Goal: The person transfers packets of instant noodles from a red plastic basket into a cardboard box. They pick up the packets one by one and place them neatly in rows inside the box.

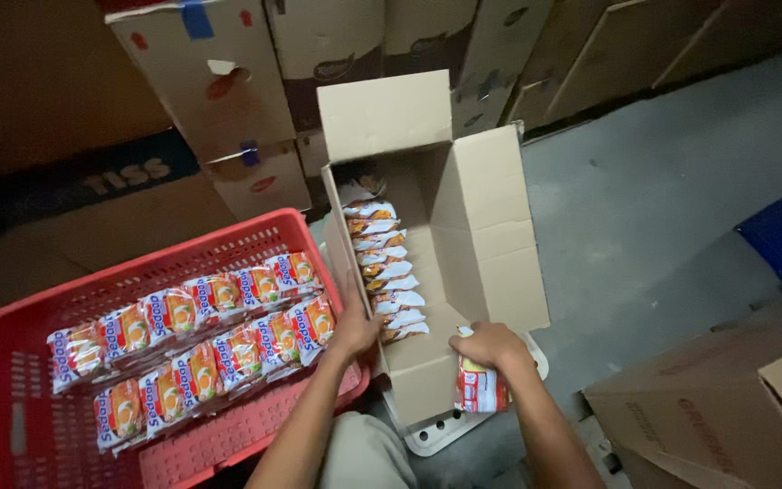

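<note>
At the bottom centre of the frame the person's two forearms reach up into view. The right hand, low and right of centre, is closed around a noodle packet, white and red, which hangs below the fingers just over the near flap of the open cardboard box. The left hand, just left of centre, rests against the box's near left corner, its fingers bent over the edge; it sits right beside the red plastic crate, and whether it grips anything cannot be told.

Under the box's near edge a white perforated tray pokes out on the grey floor.

The crate fills the lower left of the frame. Inside it lie two rows of noodle packets, orange, white and red, overlapping like tiles and running diagonally from lower left to upper right; the crate's near part shows bare mesh.

The open box stands in the middle of the frame with its flaps spread. A single row of packets in the box stands on edge along its left wall, from near to far; the rest of its bottom is bare cardboard.

At the lower right sits another brown carton. Across the top of the frame, stacked cartons line the far side, some with blue tape.
</note>
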